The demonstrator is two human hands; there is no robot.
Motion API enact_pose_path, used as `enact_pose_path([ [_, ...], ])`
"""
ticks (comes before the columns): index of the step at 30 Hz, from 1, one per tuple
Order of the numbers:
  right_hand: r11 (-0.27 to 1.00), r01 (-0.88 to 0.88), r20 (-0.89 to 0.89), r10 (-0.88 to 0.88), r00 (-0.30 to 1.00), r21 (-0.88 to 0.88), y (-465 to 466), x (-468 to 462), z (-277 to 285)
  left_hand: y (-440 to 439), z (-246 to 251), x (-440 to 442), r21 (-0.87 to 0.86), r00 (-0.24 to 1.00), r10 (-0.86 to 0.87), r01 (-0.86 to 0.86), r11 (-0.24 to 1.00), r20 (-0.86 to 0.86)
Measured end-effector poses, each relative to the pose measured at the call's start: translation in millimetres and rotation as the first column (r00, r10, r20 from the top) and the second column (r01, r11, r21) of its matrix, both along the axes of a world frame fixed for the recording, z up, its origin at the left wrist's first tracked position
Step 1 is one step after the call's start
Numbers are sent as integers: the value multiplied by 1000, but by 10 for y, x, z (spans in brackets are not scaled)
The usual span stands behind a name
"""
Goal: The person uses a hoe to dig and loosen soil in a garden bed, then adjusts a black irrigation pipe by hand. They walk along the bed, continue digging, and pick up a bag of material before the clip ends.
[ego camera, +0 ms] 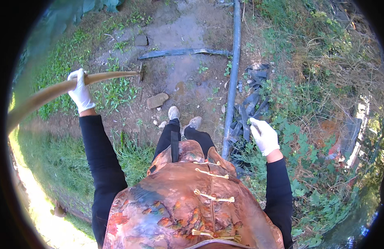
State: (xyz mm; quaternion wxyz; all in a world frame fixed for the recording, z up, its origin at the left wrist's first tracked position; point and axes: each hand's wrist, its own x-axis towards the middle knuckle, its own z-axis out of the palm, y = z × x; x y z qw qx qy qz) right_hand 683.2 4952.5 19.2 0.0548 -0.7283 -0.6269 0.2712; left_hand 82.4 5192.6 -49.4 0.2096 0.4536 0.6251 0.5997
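My left hand (78, 90), in a white glove, grips the long wooden handle (109, 75) of a hoe-like tool. The handle runs from the left rim toward the middle, where its thin metal head (141, 72) meets the muddy ground. My right hand (265, 136), also gloved in white, is raised at the right with its fingers bent close together. A tiny green bit shows at its fingertips; whether it is held or lies behind is unclear. Below that hand are crumpled black flat hoses (249, 104) and leafy plants (288, 133).
A grey pipe (235, 68) runs lengthwise right of my feet. From it a flat hose (185, 52) crosses the wet soil (187, 31). One flat stone (157, 100) lies ahead of my shoes (174, 113), and a dark block (141, 40) farther off. Grass (64, 165) grows at the left.
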Motion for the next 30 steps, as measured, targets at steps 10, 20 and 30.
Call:
enact_pose_path([
  [10,986,-72,67,82,994,-149,62,-222,-509,-95,66,-247,-39,995,45,-42,998,87],
  [20,945,-269,69,286,956,-188,988,229,-1120,-192,-66,-128,22,967,167,-174,985,191],
  [30,867,-359,62,403,913,-345,2353,841,-2436,-454,-208,617,70,918,362,-377,924,165],
])
